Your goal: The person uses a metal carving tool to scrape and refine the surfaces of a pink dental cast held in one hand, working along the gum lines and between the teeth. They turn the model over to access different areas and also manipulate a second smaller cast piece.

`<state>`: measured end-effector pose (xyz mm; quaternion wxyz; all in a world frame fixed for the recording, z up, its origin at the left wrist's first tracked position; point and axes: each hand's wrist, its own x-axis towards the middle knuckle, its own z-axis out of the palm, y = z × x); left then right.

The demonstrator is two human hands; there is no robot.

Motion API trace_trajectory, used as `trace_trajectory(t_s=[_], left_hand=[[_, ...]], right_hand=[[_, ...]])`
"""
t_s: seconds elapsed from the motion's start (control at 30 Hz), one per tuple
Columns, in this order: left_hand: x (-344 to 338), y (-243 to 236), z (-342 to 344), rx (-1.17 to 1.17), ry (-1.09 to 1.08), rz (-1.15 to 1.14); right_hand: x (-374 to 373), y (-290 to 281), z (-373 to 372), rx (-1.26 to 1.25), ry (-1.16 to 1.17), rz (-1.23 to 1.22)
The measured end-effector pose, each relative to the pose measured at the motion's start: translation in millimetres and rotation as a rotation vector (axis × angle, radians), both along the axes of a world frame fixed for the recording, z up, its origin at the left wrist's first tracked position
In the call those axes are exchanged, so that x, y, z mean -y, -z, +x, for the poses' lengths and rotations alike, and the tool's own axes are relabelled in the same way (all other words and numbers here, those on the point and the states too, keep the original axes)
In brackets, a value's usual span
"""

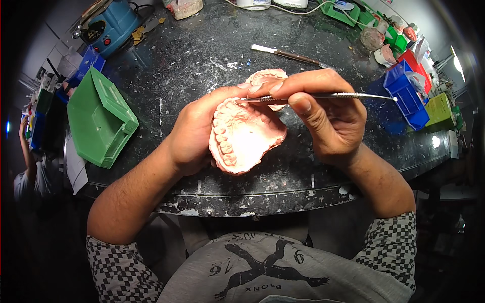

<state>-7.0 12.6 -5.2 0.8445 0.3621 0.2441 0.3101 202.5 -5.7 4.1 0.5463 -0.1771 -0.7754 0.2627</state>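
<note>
My left hand [192, 126] is closed round a pink plaster dental cast [225, 136], whose row of teeth faces up. Glare washes out the middle of the cast. Pinched in my right hand [336, 123] is a slim metal dental carver [366, 95] with a knurled grip. Its left tip meets the teeth at the cast's far edge, close to my left fingertips; the other tip points out to the right. Partly hidden behind my hands, a second pink dental cast [267, 76] rests on the table. Beyond it lies a brown-handled knife [293, 55] with a pale blade.
The dark, plaster-specked bench [177, 60] has a curved near edge. At left stand a green bin [98, 121] and a blue machine [111, 28]. Blue bins [406, 96] and several plaster pieces [374, 38] crowd the right. A white cable [303, 11] runs along the back.
</note>
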Motion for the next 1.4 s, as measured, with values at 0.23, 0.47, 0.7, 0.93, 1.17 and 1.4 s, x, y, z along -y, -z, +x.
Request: trace_trajectory(t_s=[0.23, 0.47, 0.7, 0.93, 1.17, 1.4], left_hand=[[0.4, -0.6, 0.9, 0.026, -0.001, -0.014], [0.6, -1.5, 1.1, 0.006, -0.016, -0.005], [-0.6, 1.4, 0.4, 0.012, 0.001, -0.017], [-1.0, 1.7, 1.6, 0.022, -0.007, -0.026], [-1.8, 6.3, -1.5, 0.029, 0.012, 0.0], [-2.0, 6.9, -1.3, -0.002, 0.016, 0.028]], right_hand=[[-1.2, 2.6, 0.7, -0.014, -0.013, -0.011], [-1.1, 0.6, 1.9, 0.011, -0.001, 0.003], [0.0, 2.6, -0.5, -0.077, -0.064, -0.18], [-3.0, 6.1, -1.4, -0.095, -0.096, -0.233], [-3.6, 8.3, -3.6, -0.159, -0.179, -0.315], [-4.0, 6.5, -2.4, -0.131, -0.2, -0.34]])
